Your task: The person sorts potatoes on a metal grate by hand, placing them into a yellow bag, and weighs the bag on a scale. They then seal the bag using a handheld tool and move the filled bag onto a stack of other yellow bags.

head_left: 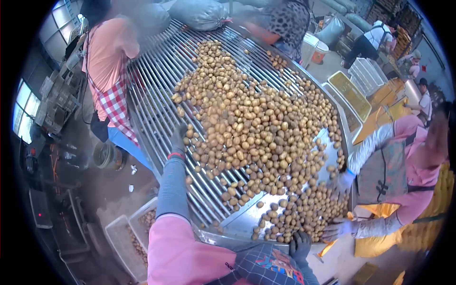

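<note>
A large heap of potatoes spreads over the metal roller table and down onto its smooth metal end. My left hand, in a dark grey glove, reaches out over the rollers at the left side of the heap. Its fingers look stretched forward, with nothing held in them. At the near edge of the table, my right hand, also gloved, lies against the closest potatoes with its fingers apart. Blur softens the outline of the left fingers.
A co-worker's gloved hands touch the potatoes at the right edge. Another person in a checked apron stands at the left. Full sacks lie at the far end. Crates holding potatoes sit below left; a yellowish crate stands right.
</note>
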### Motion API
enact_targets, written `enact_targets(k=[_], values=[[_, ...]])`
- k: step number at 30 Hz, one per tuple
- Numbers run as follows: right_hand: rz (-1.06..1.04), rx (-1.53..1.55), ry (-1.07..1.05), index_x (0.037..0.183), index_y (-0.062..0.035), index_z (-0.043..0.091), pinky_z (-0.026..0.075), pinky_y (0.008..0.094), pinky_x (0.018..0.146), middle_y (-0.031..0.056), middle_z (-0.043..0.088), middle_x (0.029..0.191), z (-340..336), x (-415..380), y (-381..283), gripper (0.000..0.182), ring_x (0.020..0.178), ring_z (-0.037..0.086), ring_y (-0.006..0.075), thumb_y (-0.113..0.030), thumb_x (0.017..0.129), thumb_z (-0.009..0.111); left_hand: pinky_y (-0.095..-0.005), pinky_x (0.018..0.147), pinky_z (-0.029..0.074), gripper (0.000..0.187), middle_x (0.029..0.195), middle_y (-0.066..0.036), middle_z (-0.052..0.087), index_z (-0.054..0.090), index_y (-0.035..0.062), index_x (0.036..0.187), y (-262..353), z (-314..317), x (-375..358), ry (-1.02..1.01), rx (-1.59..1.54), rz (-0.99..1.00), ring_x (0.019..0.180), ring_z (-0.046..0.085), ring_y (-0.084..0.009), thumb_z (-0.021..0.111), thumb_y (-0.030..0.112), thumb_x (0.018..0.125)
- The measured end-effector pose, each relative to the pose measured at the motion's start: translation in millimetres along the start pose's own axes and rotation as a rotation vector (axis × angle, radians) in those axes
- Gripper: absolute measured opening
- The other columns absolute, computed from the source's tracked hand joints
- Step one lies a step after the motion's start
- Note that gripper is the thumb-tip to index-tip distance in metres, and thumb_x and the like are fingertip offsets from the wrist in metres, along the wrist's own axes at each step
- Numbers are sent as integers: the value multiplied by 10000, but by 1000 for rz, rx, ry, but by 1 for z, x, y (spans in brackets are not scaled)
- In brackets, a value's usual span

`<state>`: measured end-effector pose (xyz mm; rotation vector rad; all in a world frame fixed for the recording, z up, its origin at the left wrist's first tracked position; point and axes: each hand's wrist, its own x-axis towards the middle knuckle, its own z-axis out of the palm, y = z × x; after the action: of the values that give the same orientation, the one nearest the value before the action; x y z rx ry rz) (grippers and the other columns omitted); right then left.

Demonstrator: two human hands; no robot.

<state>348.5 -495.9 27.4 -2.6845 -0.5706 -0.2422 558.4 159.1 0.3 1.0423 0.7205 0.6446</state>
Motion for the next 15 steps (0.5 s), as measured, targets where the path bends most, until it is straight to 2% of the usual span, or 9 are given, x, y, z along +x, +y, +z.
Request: enact_targets(k=[2,4,5,6,8,9,10,12,15], values=[[32,22,-54,1062,-78,617,412,503,926,138,602,1081,-1,2,-1,283,1017,559,362,-160,793,583,-332,1083,384,554,1325,-140,584,539,32,1349,25,37,-42,-447,1334,274,1247,530,-243,530,440,975],[28,-8,-65,1083,-79,616,404,506,931,133,599,1090,0,6,-3,299,1030,554,360,-161,799,572,-287,1033,422,474,1283,-100,622,573,69,1332,-34,50,-68,-259,558,-131,1180,567,-198,625,340,946],[42,-27,-64,1093,-80,615,402,509,931,133,598,1101,1,6,-3,308,1040,551,357,-163,800,570,-274,1031,411,428,1306,-76,609,596,87,1317,-107,30,-60,-336,606,151,1177,549,-160,663,247,926],[60,-46,-62,1103,-80,615,401,512,931,133,596,1111,2,5,-5,318,1049,548,353,-165,800,569,-280,1033,413,459,1329,-79,592,583,80,1330,-105,44,-105,-381,524,-14,1194,534,-147,676,245,912],[72,-73,-116,1123,-74,614,398,520,948,139,596,1124,0,11,-8,327,1076,542,350,-165,813,563,-320,975,471,495,1225,-106,629,628,181,1286,-79,72,-190,-600,841,175,1138,593,-222,739,278,814],[56,-56,-110,1136,-72,608,392,525,963,143,593,1143,1,12,-8,331,1087,541,352,-158,820,559,-361,933,503,521,1195,-113,607,633,270,1269,-85,78,-224,-587,995,312,1081,612,-288,757,332,767],[46,-45,-106,1149,-69,601,386,531,979,147,590,1161,1,12,-8,336,1099,540,353,-150,827,554,-406,916,515,557,1265,-122,564,610,311,1289,-98,82,-252,-557,1020,298,1083,601,-332,755,385,757],[63,-7,-149,1186,-63,581,371,532,1010,160,588,1179,1,11,-7,357,1116,538,362,-137,840,537,-427,914,511,542,1253,-123,547,584,296,1309,-104,92,-298,-649,1107,289,1100,590,-335,718,372,790],[107,-47,-146,1192,-57,592,367,521,1026,162,599,1189,-1,6,-7,370,1122,538,372,-148,838,539,-423,948,496,545,1408,-136,462,582,271,1325,-94,97,-318,-1139,1066,324,1199,530,-374,722,349,805]])
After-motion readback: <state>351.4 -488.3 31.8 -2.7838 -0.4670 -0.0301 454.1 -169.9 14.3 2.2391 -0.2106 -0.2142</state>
